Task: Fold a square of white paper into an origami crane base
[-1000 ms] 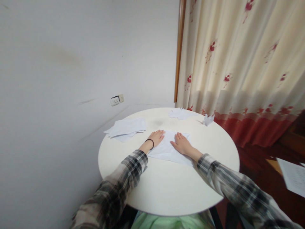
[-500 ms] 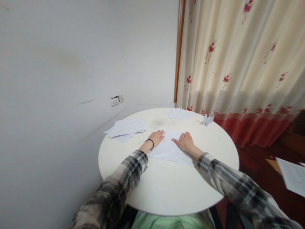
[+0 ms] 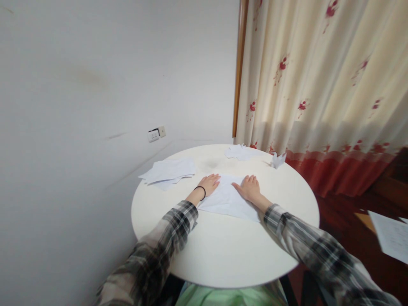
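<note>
A white sheet of paper [image 3: 228, 199] lies flat in the middle of the round white table. My left hand [image 3: 209, 184] rests palm down along its left side, fingers stretched out and pointing away from me. On the sheet's right side lies my right hand [image 3: 250, 188], also flat, with its thumb reaching inward over the paper. Both hands touch the sheet, and neither grips it. Parts of the paper's side edges are hidden beneath them.
The table [image 3: 219, 255] stands close to the wall. At its left is a stack of white paper [image 3: 170, 170]. Farther back lie some paper pieces [image 3: 239, 152], and a folded paper crane [image 3: 278, 160] stands near the right edge. A curtain [image 3: 306, 85] hangs behind.
My right hand has shifted very slightly on the paper. The left hand, the sheet and the other papers look the same.
</note>
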